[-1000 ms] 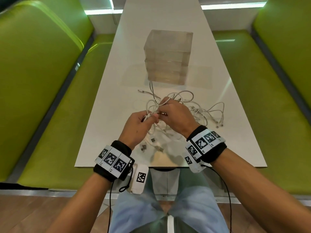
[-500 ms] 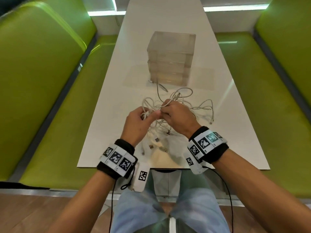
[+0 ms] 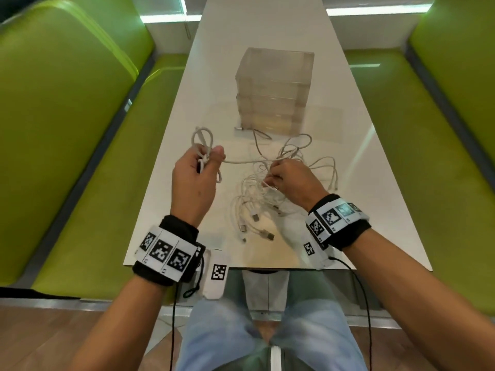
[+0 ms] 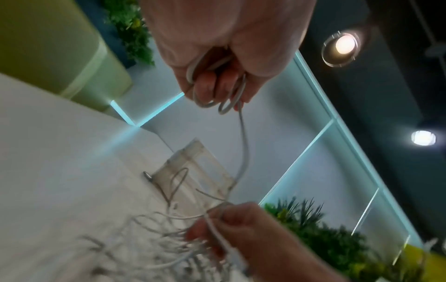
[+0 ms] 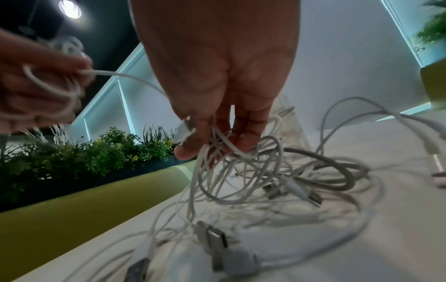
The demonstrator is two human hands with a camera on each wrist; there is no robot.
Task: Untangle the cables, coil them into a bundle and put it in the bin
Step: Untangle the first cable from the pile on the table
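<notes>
A tangle of white cables (image 3: 263, 195) with metal plugs lies on the white table (image 3: 187, 124) in front of me. My left hand (image 3: 199, 167) is raised at the left and grips a few small loops of one cable (image 3: 203, 139) (image 4: 217, 89). That cable runs taut across to my right hand (image 3: 278, 174), which pinches a bunch of strands (image 5: 217, 147) at the top of the tangle. The clear plastic bin (image 3: 274, 91) stands upright behind the cables, mid-table.
Green padded benches (image 3: 67, 116) (image 3: 442, 129) flank the table on both sides. One cable end (image 3: 239, 128) lies at the foot of the bin. Loose plugs (image 3: 265, 234) lie toward the near table edge (image 3: 267, 267). Planters with greenery (image 5: 84, 158) sit behind the left bench.
My hands were together over the tangle. The left has pulled away to the left and up with loops of one cable, drawing it tight. The right stays on the tangle.
</notes>
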